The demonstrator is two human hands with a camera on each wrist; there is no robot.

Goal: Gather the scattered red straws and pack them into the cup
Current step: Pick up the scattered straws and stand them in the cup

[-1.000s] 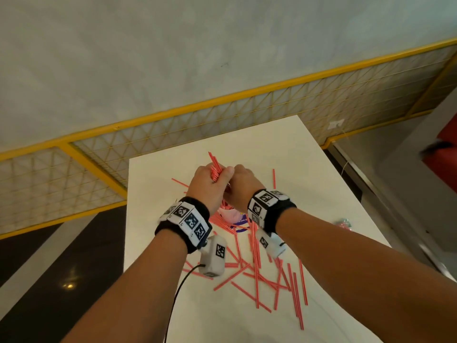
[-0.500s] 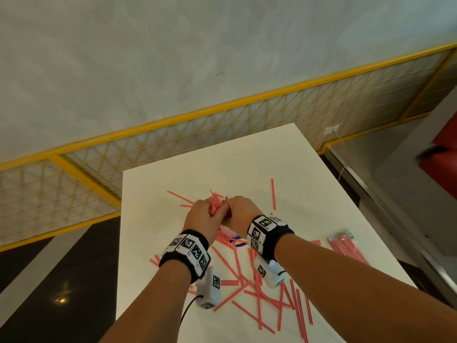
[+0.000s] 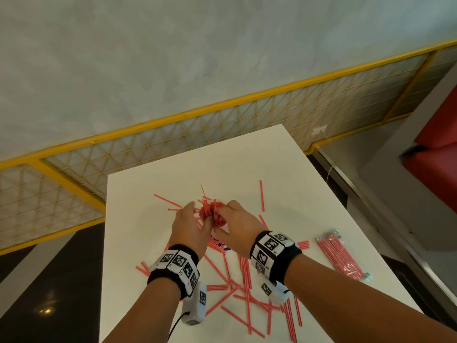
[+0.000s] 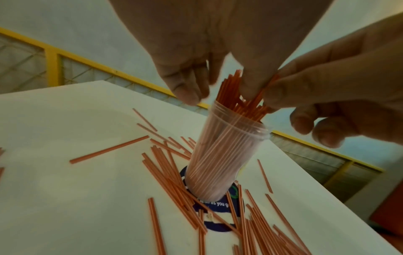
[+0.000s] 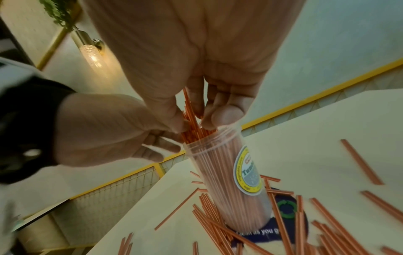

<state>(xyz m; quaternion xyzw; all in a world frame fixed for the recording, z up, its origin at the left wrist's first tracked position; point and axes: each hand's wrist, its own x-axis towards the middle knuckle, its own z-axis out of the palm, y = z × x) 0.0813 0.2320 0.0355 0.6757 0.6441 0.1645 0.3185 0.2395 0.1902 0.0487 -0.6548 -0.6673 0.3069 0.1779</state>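
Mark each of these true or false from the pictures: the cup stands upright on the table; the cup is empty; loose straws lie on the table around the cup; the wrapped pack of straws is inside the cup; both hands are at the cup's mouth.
1. The cup stands upright on the table. True.
2. The cup is empty. False: it is packed with red straws that stick out above its rim.
3. Loose straws lie on the table around the cup. True.
4. The wrapped pack of straws is inside the cup. False: it lies on the table, off to the right.
5. Both the left hand and the right hand are at the cup's mouth. True.
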